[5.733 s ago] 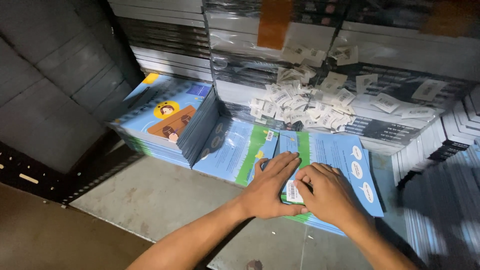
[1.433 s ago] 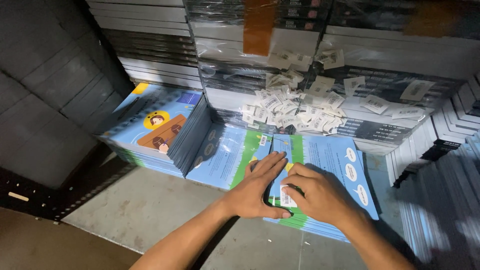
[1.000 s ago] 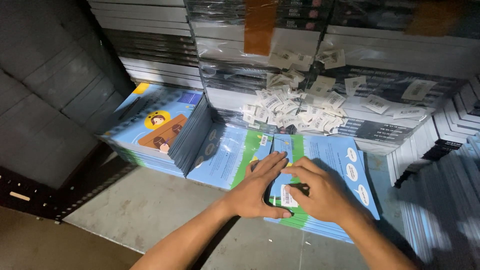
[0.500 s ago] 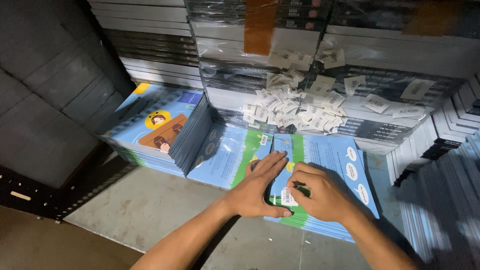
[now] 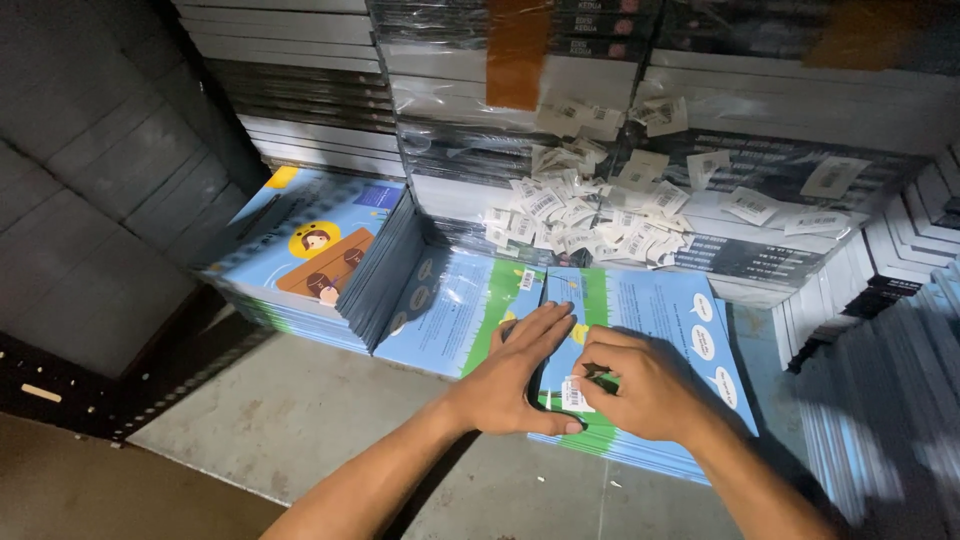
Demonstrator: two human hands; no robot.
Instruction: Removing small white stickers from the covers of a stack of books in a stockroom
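Note:
My left hand (image 5: 515, 375) lies flat, fingers spread, on the near left corner of a blue and green book (image 5: 650, 320) that tops a low stack. My right hand (image 5: 640, 385) rests beside it on the same cover. Its fingertips pinch the upper edge of a small white barcode sticker (image 5: 571, 394) on the green strip of the cover. Whether the sticker is stuck down or lifted I cannot tell. Just behind the book, a heap of loose white barcode stickers (image 5: 590, 220) lies on wrapped stacks.
A second blue and green stack (image 5: 455, 305) lies left of my hands. A taller stack with a cartoon cover (image 5: 320, 245) leans further left. Plastic-wrapped book bundles (image 5: 560, 90) rise behind. Dark book stacks (image 5: 880, 400) stand at right. Grey floor (image 5: 300, 400) lies in front.
My right fingers have curled in from a flat press on the sticker to a pinch at its top edge. My left hand has stayed in place.

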